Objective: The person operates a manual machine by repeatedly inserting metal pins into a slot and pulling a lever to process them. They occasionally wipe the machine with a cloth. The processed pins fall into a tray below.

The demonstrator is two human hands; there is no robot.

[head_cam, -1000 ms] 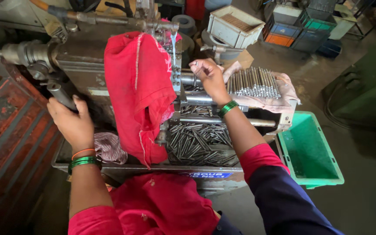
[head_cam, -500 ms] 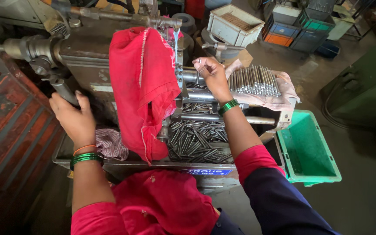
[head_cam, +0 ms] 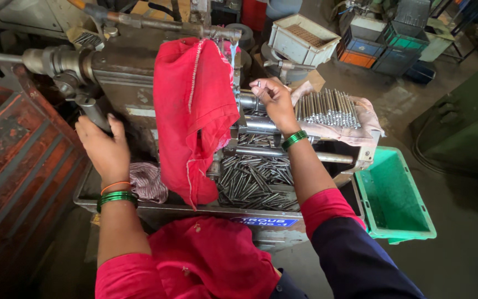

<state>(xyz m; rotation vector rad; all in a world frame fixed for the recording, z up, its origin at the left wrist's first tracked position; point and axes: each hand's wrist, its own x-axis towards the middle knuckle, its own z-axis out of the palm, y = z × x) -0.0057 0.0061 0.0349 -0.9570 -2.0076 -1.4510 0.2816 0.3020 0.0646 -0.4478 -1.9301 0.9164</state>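
Workshop interior, viewed from above. Grey concrete floor [head_cam: 471, 243], stained and dusty. Stacked plastic crates [head_cam: 380, 41] in grey, green and orange at rear. A rust-red metal bin [head_cam: 12, 166] along one side; a dark green cabinet [head_cam: 466, 127] opposite. Diffuse daylight.

Red cloth [head_cam: 195, 111] hangs between hands, blocking machine middle (pins [head_cam: 255, 180] piled beneath); green crate [head_cam: 394, 199] open, right.

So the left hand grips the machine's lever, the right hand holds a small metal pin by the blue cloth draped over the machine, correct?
Not quite: the cloth draped over the machine is red, not blue, as the head view shows. The rest stands: the left hand grips the lever, and the right hand holds a small metal pin beside that cloth.
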